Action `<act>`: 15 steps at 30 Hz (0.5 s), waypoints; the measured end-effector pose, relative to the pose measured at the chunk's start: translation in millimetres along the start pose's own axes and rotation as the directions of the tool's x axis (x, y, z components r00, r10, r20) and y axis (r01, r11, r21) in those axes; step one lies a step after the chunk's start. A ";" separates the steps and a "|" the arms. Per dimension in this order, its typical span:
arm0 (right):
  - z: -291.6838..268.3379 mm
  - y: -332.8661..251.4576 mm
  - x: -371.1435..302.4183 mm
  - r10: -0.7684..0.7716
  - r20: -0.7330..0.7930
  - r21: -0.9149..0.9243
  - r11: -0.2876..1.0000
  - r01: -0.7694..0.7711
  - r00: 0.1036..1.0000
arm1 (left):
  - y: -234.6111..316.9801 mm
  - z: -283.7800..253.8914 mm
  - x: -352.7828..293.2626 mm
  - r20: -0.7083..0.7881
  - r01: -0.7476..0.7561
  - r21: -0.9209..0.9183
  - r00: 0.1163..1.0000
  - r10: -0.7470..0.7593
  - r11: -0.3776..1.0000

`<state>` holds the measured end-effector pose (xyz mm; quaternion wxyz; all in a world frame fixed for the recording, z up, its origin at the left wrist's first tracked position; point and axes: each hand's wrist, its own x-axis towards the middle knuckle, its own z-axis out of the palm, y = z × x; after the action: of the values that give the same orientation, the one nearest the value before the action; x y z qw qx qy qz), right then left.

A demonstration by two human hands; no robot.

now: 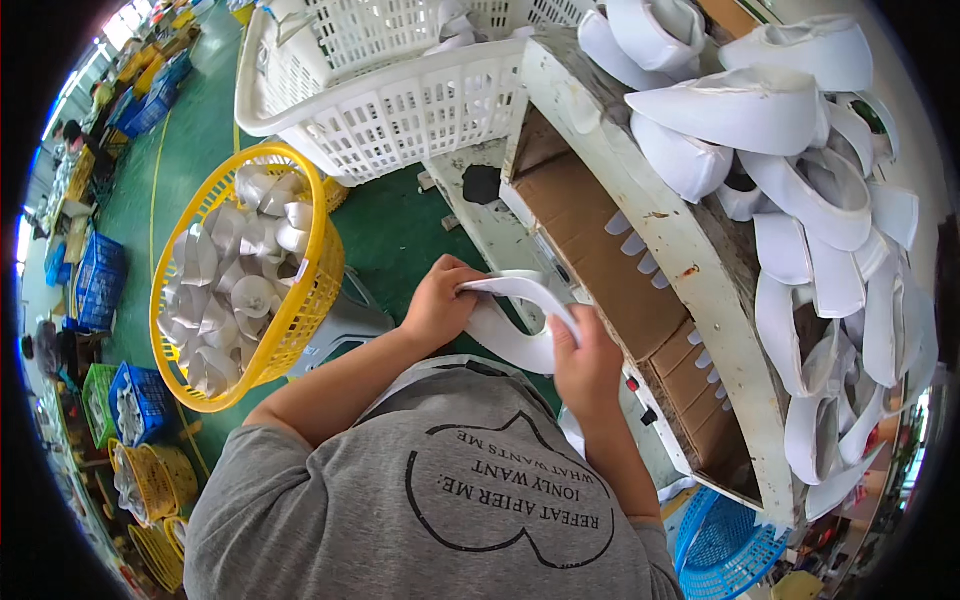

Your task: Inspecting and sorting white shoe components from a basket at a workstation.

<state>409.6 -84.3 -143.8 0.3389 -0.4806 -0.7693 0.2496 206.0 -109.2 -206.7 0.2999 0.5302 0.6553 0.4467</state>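
Observation:
A white shoe upper (497, 338), bent into an open curve, is stretched between my two hands in front of my chest. My left hand (441, 306) pinches its left end, fingers closed at the edge. On the other end, my right hand (588, 366) grips with the thumb on top; that end is slightly smeared by motion. Just beyond lies a worn white machine frame (690, 290) with a cardboard-lined slot (590, 240), where rows of small white tabs stick out. Many similar white shoe uppers (740, 110) are piled on and along the frame's right side.
At my left stands a yellow basket (325, 275) full of curved whitish pieces (235, 260). A large white crate (400, 120) sits at the back. A blue basket (725, 550) is low on the right. Blue crates (100, 280) and other people's workplaces line the far left.

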 end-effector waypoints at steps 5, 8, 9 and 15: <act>6.9 -12.5 10.2 -0.464 -0.077 -0.538 0.764 0.355 0.882 | -12.7 20.5 4.4 0.030 0.386 -0.005 0.922 -0.386 0.923; 26.3 -11.6 -4.5 -0.504 0.249 -0.345 0.752 0.562 0.827 | -17.4 28.0 4.7 0.399 0.450 0.004 0.818 -0.414 0.893; 27.4 0.7 -5.6 -0.498 0.249 -0.350 0.754 0.556 0.831 | -9.7 23.5 4.5 0.406 0.449 0.005 0.816 -0.412 0.893; 21.9 27.3 -2.0 -0.349 0.077 -0.075 0.932 0.354 0.934 | 15.8 -7.5 1.7 0.543 0.786 -0.243 0.596 -0.592 0.569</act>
<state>409.1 -76.1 -177.9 0.3325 -0.3416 -0.8632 0.1659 205.8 -108.9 -189.1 0.6968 0.2156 0.6093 0.3108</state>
